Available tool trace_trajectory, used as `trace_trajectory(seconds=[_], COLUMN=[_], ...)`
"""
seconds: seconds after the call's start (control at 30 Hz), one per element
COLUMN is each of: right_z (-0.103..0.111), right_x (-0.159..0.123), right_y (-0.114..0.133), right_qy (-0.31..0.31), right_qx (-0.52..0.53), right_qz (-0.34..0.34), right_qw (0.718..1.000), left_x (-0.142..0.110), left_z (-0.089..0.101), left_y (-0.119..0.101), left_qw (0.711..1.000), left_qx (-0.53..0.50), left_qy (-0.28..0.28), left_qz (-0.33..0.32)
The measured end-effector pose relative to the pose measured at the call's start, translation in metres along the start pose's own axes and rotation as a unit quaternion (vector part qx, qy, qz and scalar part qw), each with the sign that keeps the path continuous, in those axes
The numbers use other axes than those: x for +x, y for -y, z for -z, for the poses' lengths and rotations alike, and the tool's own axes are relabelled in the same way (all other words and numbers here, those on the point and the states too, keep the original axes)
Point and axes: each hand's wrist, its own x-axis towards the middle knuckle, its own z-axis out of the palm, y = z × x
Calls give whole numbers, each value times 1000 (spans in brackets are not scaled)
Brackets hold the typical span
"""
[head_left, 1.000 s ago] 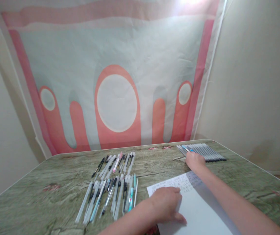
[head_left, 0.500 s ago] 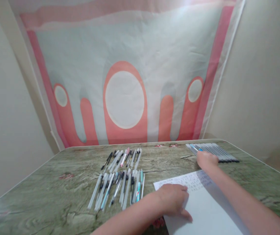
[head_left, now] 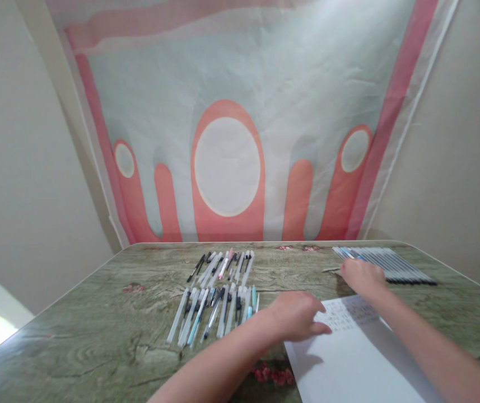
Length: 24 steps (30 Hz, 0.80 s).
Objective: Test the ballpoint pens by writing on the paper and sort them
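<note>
**Hands between paper and pens**

Across the lower half of the head view, the desk point(head_left: 97, 336) carries two rows of pens: a far row point(head_left: 223, 264) and a near row point(head_left: 214, 312), both lying untouched in the middle of the frame. At right centre, a tight row of dark-tipped pens point(head_left: 391, 264) lies side by side. The right hand point(head_left: 363, 277) rests with curled fingers at that row's near left end; whether it grips a pen, I cannot tell. The left hand point(head_left: 298, 322), fingers loosely bent and holding nothing, hovers over the left edge of the written sheet point(head_left: 349, 358), just right of the near row. Judging by this, the sorting looks partly done.
</note>
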Motion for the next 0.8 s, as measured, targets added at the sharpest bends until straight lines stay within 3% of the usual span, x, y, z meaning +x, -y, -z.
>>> trace_trajectory(seconds=[0.13,0.27,0.5,0.6,0.8], right_z=[7,20,29,26,12], right_x=[-3,-7,-10,-5,17], right_y=[8,16,58,86,136], right_qy=[8,7,39,45,27], right_qx=[-13,9,101,145,200], right_qz=[23,53,168,221,248], right_qw=[1000,999,980,963,948], left_x=[-3,-10,-24,-18,-4], left_z=[12,22,23,19,16], left_y=[29,74,135,144,144], left_qw=[989,945,917,910,903], left_qx=[36,54,65,63,59], left_qy=[-10,-54,-81,-75,-76], left_qz=[146,317,385,402,419])
